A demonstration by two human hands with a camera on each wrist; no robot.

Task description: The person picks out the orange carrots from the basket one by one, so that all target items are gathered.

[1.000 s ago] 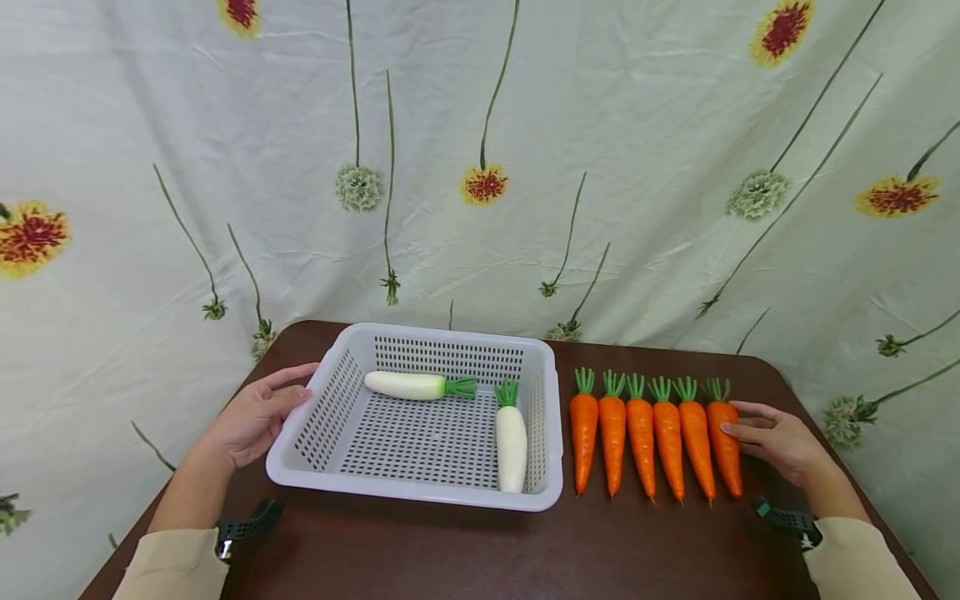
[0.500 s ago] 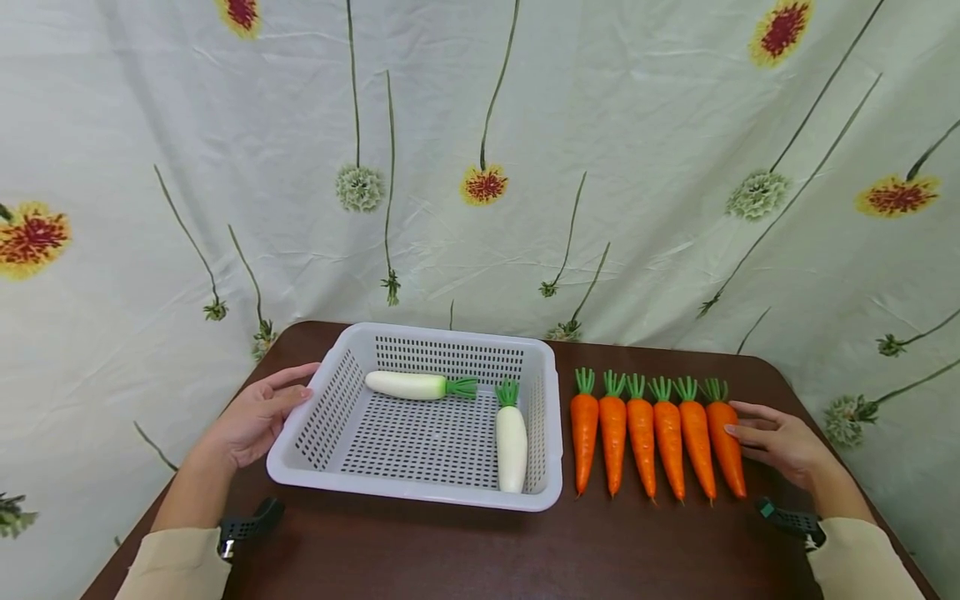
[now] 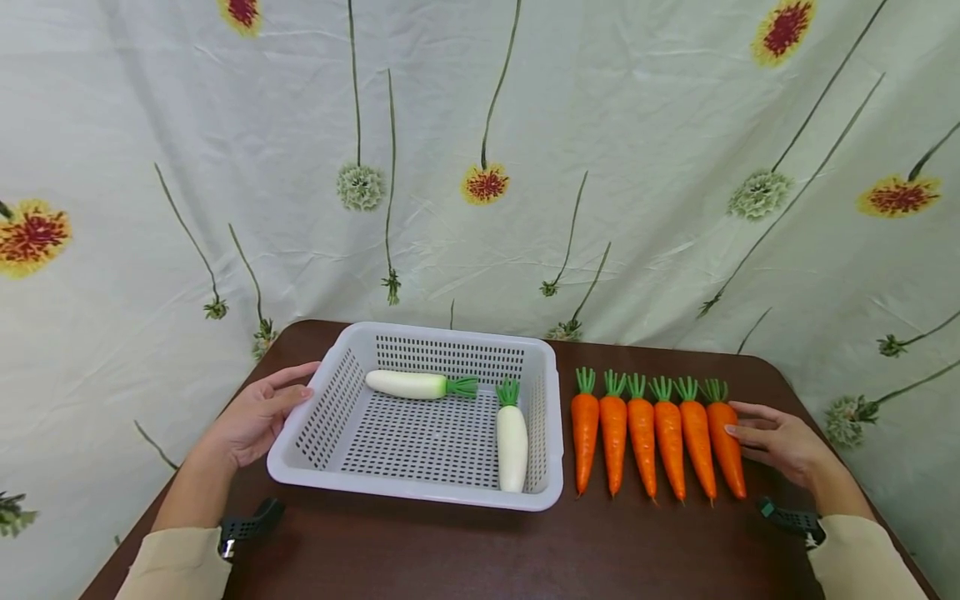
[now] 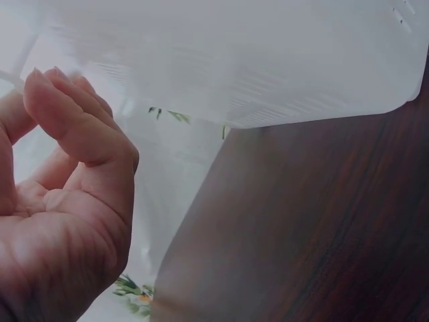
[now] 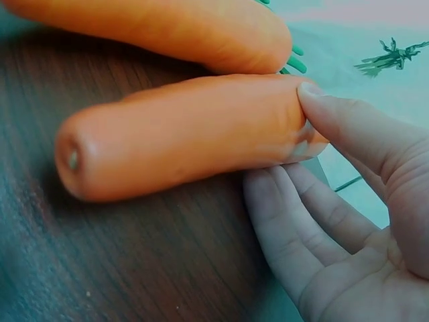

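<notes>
On the left, my left hand [image 3: 258,412] grips the side rim of a pale grey perforated basket [image 3: 412,492], thumb over the edge. The left wrist view has the curled fingers [image 4: 84,131] up against the basket's outer side. Two white radishes lie inside: one radish [image 3: 405,384] sideways along the back wall, the other radish [image 3: 512,450] lengthwise by the right wall. At the right end of a row of orange carrots, my right hand [image 3: 783,442] pinches the outermost carrot [image 5: 188,137]. Its thumb presses the top near the leafy end, while the other fingers touch its side.
Several more carrots [image 3: 641,442] lie side by side between the basket and my right hand, green tops toward the back. The dark brown table [image 3: 495,558] has rounded back corners. Behind it hangs a pale flowered cloth [image 3: 480,250].
The outermost carrot's pointed end has shifted slightly to the right, and the right hand with it. The left hand, basket and radishes have stayed in place.
</notes>
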